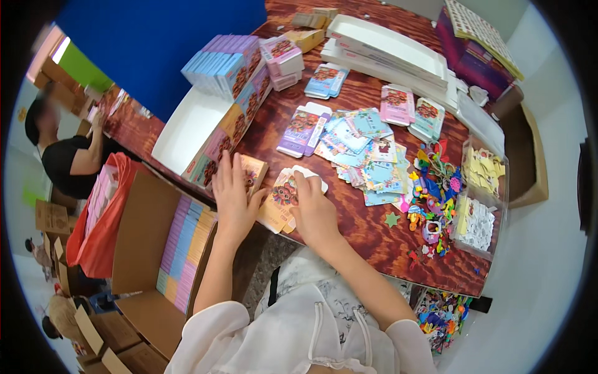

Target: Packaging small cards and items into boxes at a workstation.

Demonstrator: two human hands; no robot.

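My left hand (pixel 233 194) lies with its fingers stretched out beside a small orange box (pixel 255 167) at the table's front edge. Its fingertips reach the end of a long white tray (pixel 194 121) with printed sides. To the right, my right hand (pixel 316 212) has bent fingers pressed on several flat orange cartons (pixel 274 207), its thumb on the near side. The undersides of its fingers are hidden. Beyond the hands lie flat purple cartons (pixel 299 129) and a loose pile of printed cards (pixel 358 134). Blue and purple boxes (pixel 223 59) stand packed at the tray's far end.
Small coloured plastic trinkets (pixel 430 199) cover the table's right side, near a clear bin (pixel 476 243) of paper pieces. White trays (pixel 389 43) are stacked at the back. An open cardboard box (pixel 143 237) with coloured boxes stands at left. Another person (pixel 78 149) works beyond.
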